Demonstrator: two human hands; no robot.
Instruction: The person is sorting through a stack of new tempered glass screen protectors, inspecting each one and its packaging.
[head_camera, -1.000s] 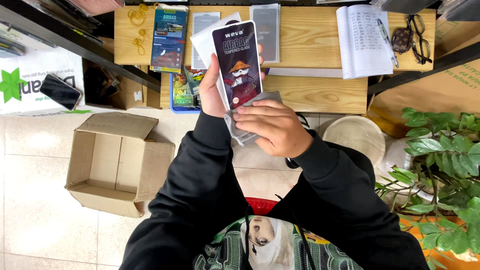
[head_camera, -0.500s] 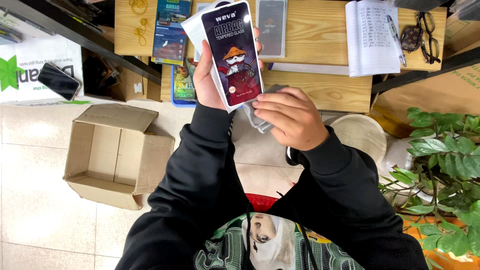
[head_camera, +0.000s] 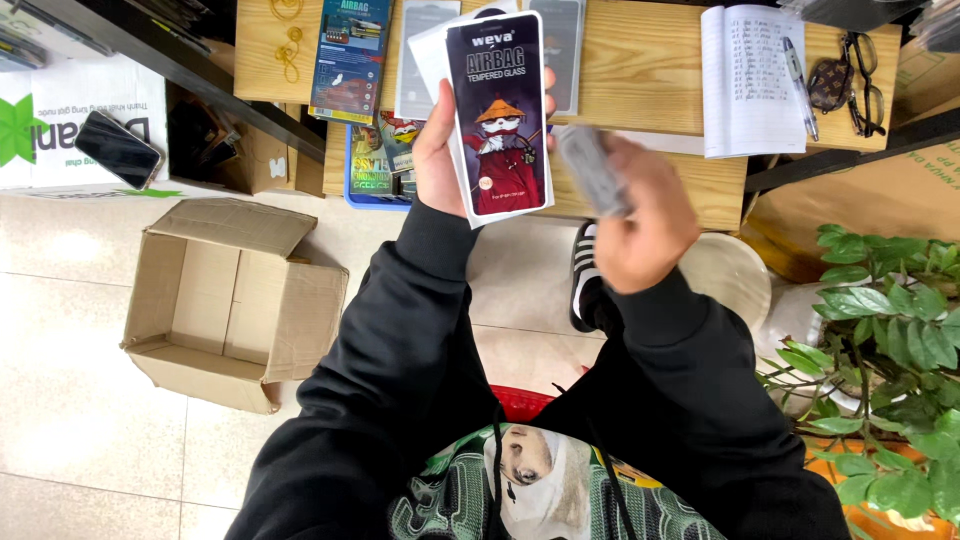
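The left hand (head_camera: 440, 150) holds up a flat dark packet (head_camera: 498, 115) while the right hand (head_camera: 640, 215) grips a blurry grey piece (head_camera: 592, 170) just to its right, above the wooden table (head_camera: 660, 90).

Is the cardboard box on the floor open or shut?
Open. The cardboard box has its flaps spread outward, and the bare inside shows with nothing visible in it.

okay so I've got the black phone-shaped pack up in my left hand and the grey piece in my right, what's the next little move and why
Probably bring the right hand back across to the left hand and line the grey piece up against the black pack. The two are apart, the grey piece looks blurred, and the pack is gripped upright above the wooden desk, so it seems ready to meet it.
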